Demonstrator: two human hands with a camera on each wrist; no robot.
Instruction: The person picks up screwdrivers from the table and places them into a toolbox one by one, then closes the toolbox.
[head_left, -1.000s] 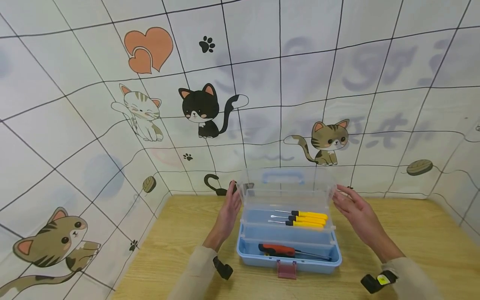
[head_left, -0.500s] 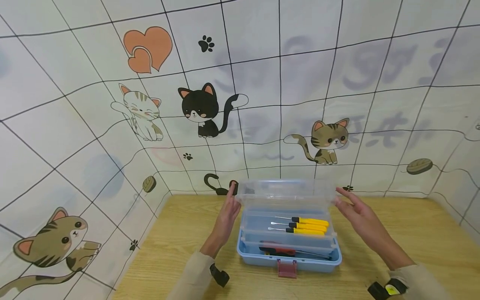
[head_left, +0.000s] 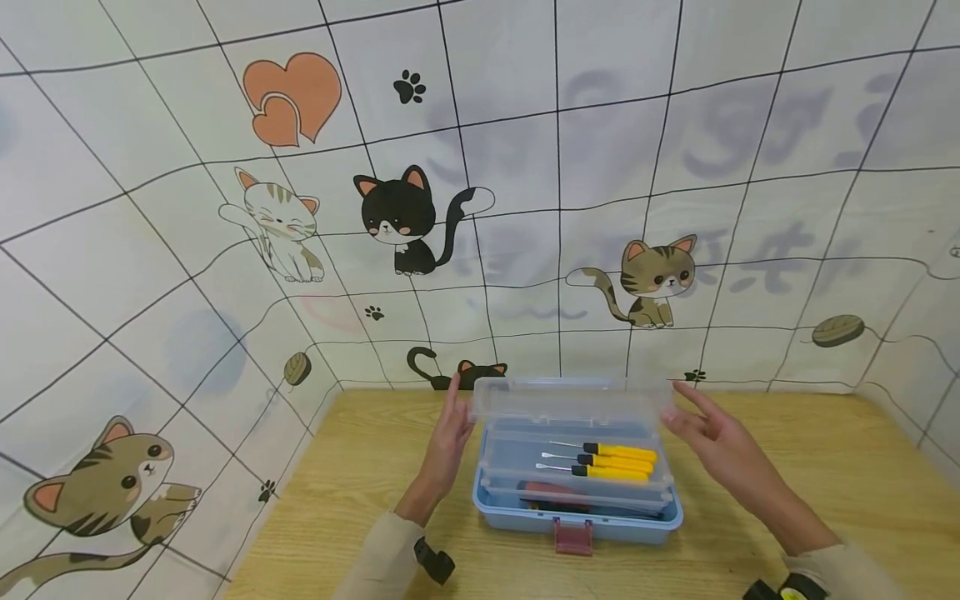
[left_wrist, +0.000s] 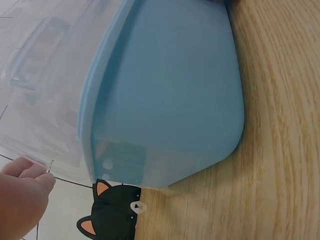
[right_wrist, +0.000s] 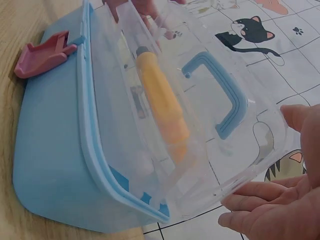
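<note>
A light-blue toolbox (head_left: 517, 521) stands on the table with its clear lid (head_left: 570, 404) raised and tilted. My left hand (head_left: 444, 446) touches the lid's left end, its fingers pointing up along it. At the opposite end my right hand (head_left: 723, 442) has thumb and fingers extended against the lid's side. Between them, a clear tray (head_left: 517, 454) carries several small yellow-handled screwdrivers (head_left: 618, 459). Below it, a red-handled screwdriver (head_left: 555, 493) shows dimly through the plastic. A blue carrying handle (right_wrist: 232, 97) is on the lid in the right wrist view.
A pink latch (head_left: 573, 537) hangs off the toolbox's front. Wooden tabletop (head_left: 360, 467) surrounds the box. Close behind rises a white gridded wall covering (head_left: 525, 250) printed with cats.
The lid has tipped lower, and the trays with the yellow screwdrivers have sunk toward the box, partly covering the red-handled screwdriver. Both hands have come down with the lid.
</note>
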